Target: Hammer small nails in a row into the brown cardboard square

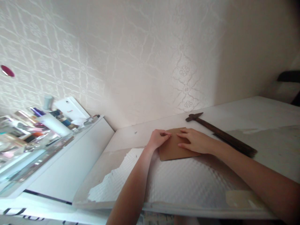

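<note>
A flat brown piece that looks like cardboard or thin board (pixel 174 149) lies on the white, partly peeled tabletop covering. My left hand (pixel 158 139) is at its left side, thumb and forefinger pinched together over its surface; whatever is between them is too small to make out. From the right, my right hand (pixel 193 140) rests on the same piece with fingers stretched and apart. A hammer (pixel 217 129) with a dark head and wooden handle lies to the right, its head beyond my right hand and its handle reaching behind my right forearm.
Small dark bits (pixel 135 132) lie on the tabletop (pixel 127 137) left of my hands. A white cabinet (pixel 70 165) stands at the left, crowded with bottles, tubes and a white box (pixel 71 109). Patterned wallpaper (pixel 145 62) rises behind the table.
</note>
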`<move>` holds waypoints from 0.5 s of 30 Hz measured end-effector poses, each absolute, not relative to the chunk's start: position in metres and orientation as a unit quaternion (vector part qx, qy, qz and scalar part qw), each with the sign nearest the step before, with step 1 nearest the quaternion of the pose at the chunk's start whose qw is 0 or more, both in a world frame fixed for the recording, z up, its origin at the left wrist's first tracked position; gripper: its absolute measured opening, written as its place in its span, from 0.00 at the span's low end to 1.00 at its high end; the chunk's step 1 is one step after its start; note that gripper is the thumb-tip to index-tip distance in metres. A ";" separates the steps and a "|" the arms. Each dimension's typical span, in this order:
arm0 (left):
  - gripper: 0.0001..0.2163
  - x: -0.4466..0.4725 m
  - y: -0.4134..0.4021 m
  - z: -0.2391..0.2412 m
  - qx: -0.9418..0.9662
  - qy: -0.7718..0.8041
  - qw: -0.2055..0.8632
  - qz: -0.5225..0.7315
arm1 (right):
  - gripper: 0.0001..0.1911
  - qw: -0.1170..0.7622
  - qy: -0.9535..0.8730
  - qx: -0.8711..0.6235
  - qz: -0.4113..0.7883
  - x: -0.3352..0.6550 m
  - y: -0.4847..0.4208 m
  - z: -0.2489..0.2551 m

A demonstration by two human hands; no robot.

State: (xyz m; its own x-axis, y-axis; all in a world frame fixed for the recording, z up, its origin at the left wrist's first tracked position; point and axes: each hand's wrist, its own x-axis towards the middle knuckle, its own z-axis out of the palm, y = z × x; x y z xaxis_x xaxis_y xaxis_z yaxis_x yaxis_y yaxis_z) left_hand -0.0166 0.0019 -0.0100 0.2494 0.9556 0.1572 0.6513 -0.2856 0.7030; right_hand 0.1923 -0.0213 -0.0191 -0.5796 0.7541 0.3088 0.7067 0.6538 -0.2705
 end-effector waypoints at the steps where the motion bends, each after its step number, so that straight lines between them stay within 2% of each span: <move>1: 0.08 -0.017 0.002 -0.010 0.747 0.537 0.261 0.292 | 0.25 0.202 -0.887 -0.411 0.059 0.192 -0.021 -0.019; 5: 0.08 -0.017 0.002 -0.010 0.745 0.536 0.267 0.293 | 0.24 0.209 -0.887 -0.410 0.052 0.192 -0.021 -0.020; 8: 0.07 -0.017 0.003 -0.009 0.743 0.539 0.271 0.290 | 0.24 0.222 -0.871 -0.437 0.005 0.198 -0.017 -0.018; 11: 0.07 -0.018 0.003 -0.010 0.739 0.546 0.274 0.284 | 0.22 0.218 -0.820 -0.526 -0.063 0.213 -0.009 -0.015; 15: 0.08 -0.018 0.005 -0.012 0.741 0.541 0.280 0.282 | 0.21 0.149 -0.721 -0.673 -0.073 0.236 0.002 -0.016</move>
